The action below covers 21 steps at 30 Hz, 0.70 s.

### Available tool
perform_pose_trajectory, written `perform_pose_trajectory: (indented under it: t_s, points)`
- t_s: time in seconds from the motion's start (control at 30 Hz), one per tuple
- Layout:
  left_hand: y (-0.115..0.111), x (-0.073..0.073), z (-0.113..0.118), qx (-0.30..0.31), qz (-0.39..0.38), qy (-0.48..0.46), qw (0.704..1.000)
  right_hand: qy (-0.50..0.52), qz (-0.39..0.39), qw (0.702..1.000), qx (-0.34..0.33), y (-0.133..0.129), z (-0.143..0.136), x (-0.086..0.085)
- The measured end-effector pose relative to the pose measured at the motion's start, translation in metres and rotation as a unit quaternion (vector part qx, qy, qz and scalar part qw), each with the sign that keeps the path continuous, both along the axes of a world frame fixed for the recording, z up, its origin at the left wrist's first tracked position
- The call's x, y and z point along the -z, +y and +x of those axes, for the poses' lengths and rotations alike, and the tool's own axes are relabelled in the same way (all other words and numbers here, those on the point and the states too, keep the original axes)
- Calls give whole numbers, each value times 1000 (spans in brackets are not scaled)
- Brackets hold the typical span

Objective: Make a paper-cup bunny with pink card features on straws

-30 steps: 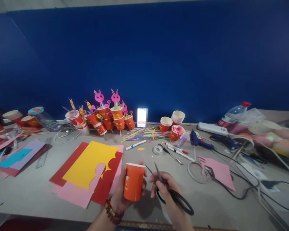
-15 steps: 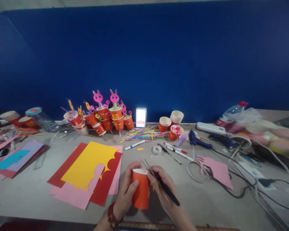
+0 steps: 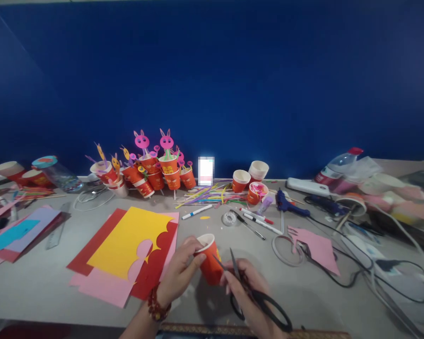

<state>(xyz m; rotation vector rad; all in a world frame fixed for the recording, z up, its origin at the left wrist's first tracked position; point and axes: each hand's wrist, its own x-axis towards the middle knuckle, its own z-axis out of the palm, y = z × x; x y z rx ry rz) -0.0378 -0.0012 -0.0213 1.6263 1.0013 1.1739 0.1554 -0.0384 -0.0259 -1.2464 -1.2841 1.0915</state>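
Observation:
A red paper cup (image 3: 212,268) with a white inside is tilted in my left hand (image 3: 182,266), whose fingers and thumb pinch its rim. Black-handled scissors (image 3: 256,294) are in my right hand (image 3: 249,278), their blades parted and pointing up and left beside the cup. One blade tip lies close to the cup's right side; whether it touches I cannot tell. To the left of my hands lie overlapping sheets: yellow paper (image 3: 122,242) with a scalloped edge, red paper (image 3: 153,278) and pink paper (image 3: 102,287).
Several decorated cups (image 3: 169,179) stand along the back, beside coloured sticks (image 3: 208,195). Clear tape (image 3: 229,218), markers (image 3: 263,223) and a blue glue gun (image 3: 289,205) with a trailing cord lie to the right. Pink paper (image 3: 318,245) sits near the cords.
The scissors have opened and turned, their handles now spread at lower right. The cup has tilted and risen slightly, and my left hand has shifted to its rim.

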Motion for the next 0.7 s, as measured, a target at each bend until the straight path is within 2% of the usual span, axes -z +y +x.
perform_pose_trajectory:
  t_s: [0.1,0.33,0.7]
  points:
    - [1,-3,1,9,18,21,1000,12,-16,999,-43,-1,-6,-2]
    - [0,-3,-1,5,32,35,999,-17,2,997,-74,2,-6,-6]
    - [0,-4,-2,6,13,17,1000,-58,27,995,-81,4,-4,-10]
